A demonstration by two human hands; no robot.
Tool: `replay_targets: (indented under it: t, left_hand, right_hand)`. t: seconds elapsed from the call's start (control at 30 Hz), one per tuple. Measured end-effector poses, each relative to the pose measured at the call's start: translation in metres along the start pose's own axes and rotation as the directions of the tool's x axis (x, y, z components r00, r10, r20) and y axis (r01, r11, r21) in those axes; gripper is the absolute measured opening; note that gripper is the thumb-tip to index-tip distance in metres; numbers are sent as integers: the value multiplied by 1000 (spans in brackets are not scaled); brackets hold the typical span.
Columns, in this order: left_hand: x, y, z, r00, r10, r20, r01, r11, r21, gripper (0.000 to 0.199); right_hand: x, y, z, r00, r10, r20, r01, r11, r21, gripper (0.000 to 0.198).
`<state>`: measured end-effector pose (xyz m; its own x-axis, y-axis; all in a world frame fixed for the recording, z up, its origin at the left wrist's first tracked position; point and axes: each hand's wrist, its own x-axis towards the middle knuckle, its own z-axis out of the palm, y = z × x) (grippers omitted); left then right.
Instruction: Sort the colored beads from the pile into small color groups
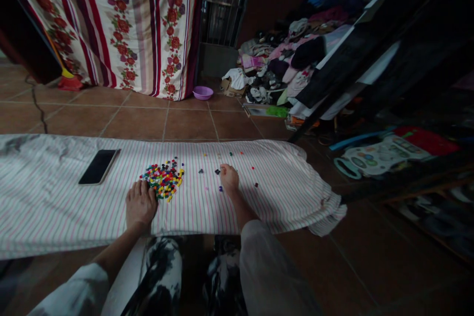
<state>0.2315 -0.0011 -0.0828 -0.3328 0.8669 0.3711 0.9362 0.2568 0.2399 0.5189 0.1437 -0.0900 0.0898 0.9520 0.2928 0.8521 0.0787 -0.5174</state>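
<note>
Mostly, the small coloured pieces (165, 180) sit in one mixed heap on a striped cloth (289, 192), with red, yellow, green, blue, white and black all jumbled together. The left hand (141, 203) lies palm down at the heap's near left edge, its fingers stretched out, loosely side by side, the tips by the outermost pieces. To the right of the heap, the right hand (229, 177) is low over the cloth with its fingers curled in, right beside a black cluster (217, 171); the fingertips are small and dim from up here, so I can't tell whether they grip anything. Around that hand lie scattered bits: a dark grey cluster (200, 171) to its left, a purple cluster (220, 188) just nearer the wearer, a green piece (230, 153) beyond it, and a dark maroon piece (256, 185) off to its right. A phone (98, 167), screen dark, rests on the cloth left of the heap, well apart from it. Past the cloth, a purple basin (203, 93) stands on the tiled floor (188, 123) beside a floral curtain (144, 24).
</note>
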Motion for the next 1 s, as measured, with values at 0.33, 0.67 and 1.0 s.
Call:
replay_targets:
  t: [0.33, 0.67, 1.0]
  left_hand:
    - [-1, -1, 3, 1000, -27, 9, 27, 1000, -12, 51]
    - [0, 0, 3, 999, -42, 14, 43, 998, -39, 51]
    - [0, 0, 4, 999, -50, 15, 51, 997, -53, 52]
  right_hand:
    - [-4, 4, 2, 995, -90, 53, 88, 996, 34, 30]
    - [-6, 10, 3, 991, -125, 38, 121, 988, 96, 44]
    - [-8, -8, -4, 994, -96, -47, 98, 994, 49, 38]
